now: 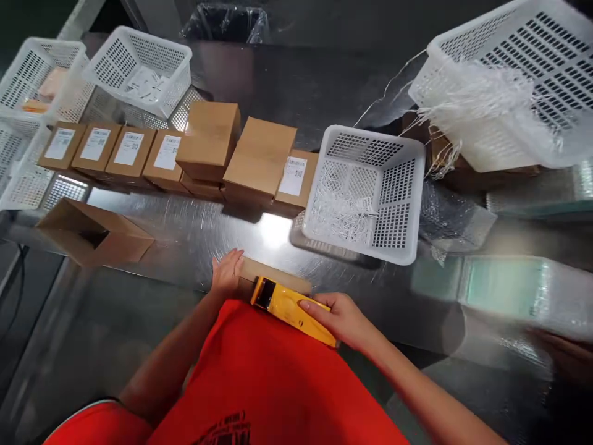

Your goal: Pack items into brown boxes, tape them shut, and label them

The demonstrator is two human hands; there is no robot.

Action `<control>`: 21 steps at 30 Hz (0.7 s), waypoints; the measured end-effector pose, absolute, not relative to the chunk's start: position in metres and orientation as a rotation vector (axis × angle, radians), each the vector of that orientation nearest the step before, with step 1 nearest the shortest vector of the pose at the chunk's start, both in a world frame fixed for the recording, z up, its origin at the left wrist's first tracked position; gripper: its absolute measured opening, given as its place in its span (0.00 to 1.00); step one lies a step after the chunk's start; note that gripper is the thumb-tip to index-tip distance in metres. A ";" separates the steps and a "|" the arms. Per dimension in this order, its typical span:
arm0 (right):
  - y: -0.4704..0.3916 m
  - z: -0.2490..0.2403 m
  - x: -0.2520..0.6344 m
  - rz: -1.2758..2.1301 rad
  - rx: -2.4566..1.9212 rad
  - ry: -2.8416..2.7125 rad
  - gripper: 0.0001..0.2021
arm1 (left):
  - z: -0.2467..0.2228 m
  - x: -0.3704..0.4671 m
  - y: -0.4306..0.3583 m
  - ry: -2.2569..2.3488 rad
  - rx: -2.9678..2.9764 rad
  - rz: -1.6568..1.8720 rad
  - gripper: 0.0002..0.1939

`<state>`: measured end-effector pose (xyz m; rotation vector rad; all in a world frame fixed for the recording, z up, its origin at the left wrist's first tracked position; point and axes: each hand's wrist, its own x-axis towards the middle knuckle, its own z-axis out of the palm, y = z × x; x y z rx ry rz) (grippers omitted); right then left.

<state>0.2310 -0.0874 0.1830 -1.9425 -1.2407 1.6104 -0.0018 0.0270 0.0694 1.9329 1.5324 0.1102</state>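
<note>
Gripping a yellow handheld tool [296, 311], the right hand [341, 320] sits at the tabletop's [189, 225] near edge. Left hand [227, 273], fingers extended, is at the left end of a brown carton [278, 270] (partly hidden by the tool); open-flapped box [121, 247] near left, labelled boxes [130, 149] farther back.

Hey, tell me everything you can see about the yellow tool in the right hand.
The yellow tool is long and blocky, with a glossy surface that looks like plastic or painted metal. A black section sits near its left end, and a small dark mark shows on its side. It slants down to the right in the picture, in front of the red shirt. The right hand grips its right part, thumb on top. A cardboard box lies just beyond; whether they touch is unclear.
</note>
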 end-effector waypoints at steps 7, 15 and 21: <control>-0.084 0.171 0.243 1.492 -1.962 -1.354 0.28 | 0.091 0.005 0.029 1.643 1.925 -0.023 0.22; -0.090 0.170 0.242 1.458 -2.064 -1.474 0.23 | 0.090 0.048 0.036 2.074 1.649 -0.087 0.26; -0.089 0.184 0.236 1.468 -2.041 -1.606 0.22 | 0.091 0.061 0.023 2.322 1.583 -0.008 0.30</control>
